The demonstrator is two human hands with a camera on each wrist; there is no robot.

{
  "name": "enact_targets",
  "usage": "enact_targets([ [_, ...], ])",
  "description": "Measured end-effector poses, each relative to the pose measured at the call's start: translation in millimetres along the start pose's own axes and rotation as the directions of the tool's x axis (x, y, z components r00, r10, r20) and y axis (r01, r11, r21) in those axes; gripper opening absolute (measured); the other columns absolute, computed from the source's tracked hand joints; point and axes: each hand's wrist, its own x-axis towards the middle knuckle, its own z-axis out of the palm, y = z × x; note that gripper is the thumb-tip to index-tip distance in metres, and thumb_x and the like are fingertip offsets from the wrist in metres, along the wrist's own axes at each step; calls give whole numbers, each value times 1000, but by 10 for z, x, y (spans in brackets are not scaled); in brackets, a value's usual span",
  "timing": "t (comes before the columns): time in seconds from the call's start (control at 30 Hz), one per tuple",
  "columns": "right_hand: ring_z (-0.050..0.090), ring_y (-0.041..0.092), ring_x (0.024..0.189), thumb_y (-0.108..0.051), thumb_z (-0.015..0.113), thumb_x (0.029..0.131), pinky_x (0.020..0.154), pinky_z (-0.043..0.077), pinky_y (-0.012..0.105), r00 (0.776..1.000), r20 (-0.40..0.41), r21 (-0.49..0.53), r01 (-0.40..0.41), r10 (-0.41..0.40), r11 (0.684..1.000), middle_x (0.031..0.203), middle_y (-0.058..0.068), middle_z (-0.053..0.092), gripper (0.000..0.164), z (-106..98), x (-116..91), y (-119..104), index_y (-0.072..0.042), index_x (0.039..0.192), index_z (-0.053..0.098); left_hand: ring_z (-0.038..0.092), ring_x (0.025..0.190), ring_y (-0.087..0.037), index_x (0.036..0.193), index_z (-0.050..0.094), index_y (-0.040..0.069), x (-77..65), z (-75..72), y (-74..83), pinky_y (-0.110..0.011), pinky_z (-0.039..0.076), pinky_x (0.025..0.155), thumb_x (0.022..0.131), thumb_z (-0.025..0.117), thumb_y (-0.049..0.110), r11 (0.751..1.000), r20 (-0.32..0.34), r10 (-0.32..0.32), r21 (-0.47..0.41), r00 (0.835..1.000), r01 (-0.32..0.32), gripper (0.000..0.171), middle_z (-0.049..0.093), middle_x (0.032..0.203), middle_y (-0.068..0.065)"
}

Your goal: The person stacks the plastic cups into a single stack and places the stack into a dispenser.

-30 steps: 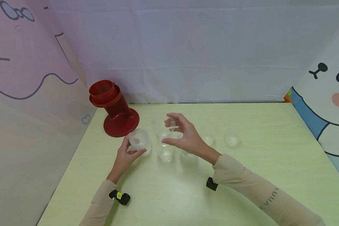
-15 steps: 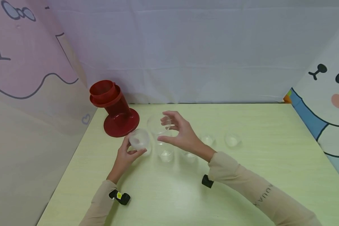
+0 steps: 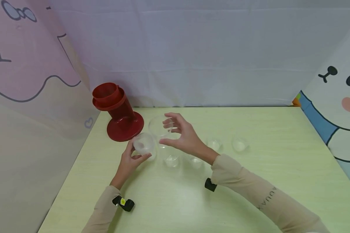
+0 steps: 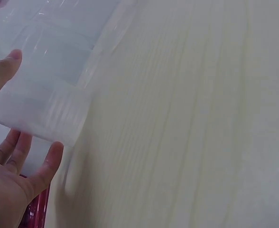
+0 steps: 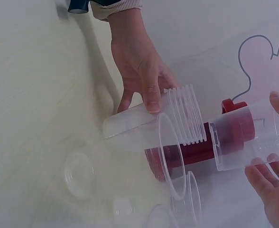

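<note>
My left hand (image 3: 131,161) holds a stack of nested clear plastic cups (image 3: 144,143) near the table's left side. In the right wrist view the cups' ridged rims (image 5: 187,114) line up beyond that thumb. Fingers and thumb also lie around the translucent stack (image 4: 59,104) in the left wrist view. My right hand (image 3: 185,134) grips a single clear plastic cup (image 3: 160,126), its round rim visible, just right of and beyond the stack. Seen from the right wrist, this cup (image 5: 277,135) lies between thumb and fingers and overlaps the red stand behind it.
A red plastic stand (image 3: 123,119) with a round base and a wide tube stands at the back left. Several clear cups stand on the table, among them a front cup (image 3: 171,160), another beside it (image 3: 196,162), and one farther right (image 3: 239,144).
My right hand has shifted left and slightly away from me with the clear cup, coming closer to the stack. The left hand and its stack have stayed in place.
</note>
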Motion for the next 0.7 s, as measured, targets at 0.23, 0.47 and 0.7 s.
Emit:
enact_targets([
  [0.23, 58, 23, 108, -13, 82, 73, 93, 49, 36, 1000, 2, -18, -2, 3, 1000, 116, 4, 59, 76, 30, 43, 22, -19, 136, 42, 41, 126, -22, 141, 30, 36, 2, 1, -10, -40, 51, 88, 76, 78, 39, 1000, -2, -2, -1, 1000, 2, 81, 40, 139, 5],
  [0.47, 58, 23, 107, -14, 83, 72, 91, 50, 33, 1000, 12, -17, 12, -12, 1000, 116, 10, 59, 77, 81, 83, 17, -20, 137, 42, 42, 125, -24, 142, 29, 34, 6, -4, -6, -36, 52, 86, 77, 78, 36, 1000, 8, 4, -5, 1000, -4, 82, 41, 139, 2],
  [0.7, 59, 22, 105, -14, 83, 72, 91, 50, 40, 999, 6, -8, 48, -48, 999, 114, 7, 60, 75, 142, 137, 23, -19, 136, 44, 42, 126, -23, 142, 30, 35, 2, 0, -13, -38, 52, 87, 76, 78, 41, 1000, 4, -15, 7, 1000, 14, 82, 41, 139, 4],
])
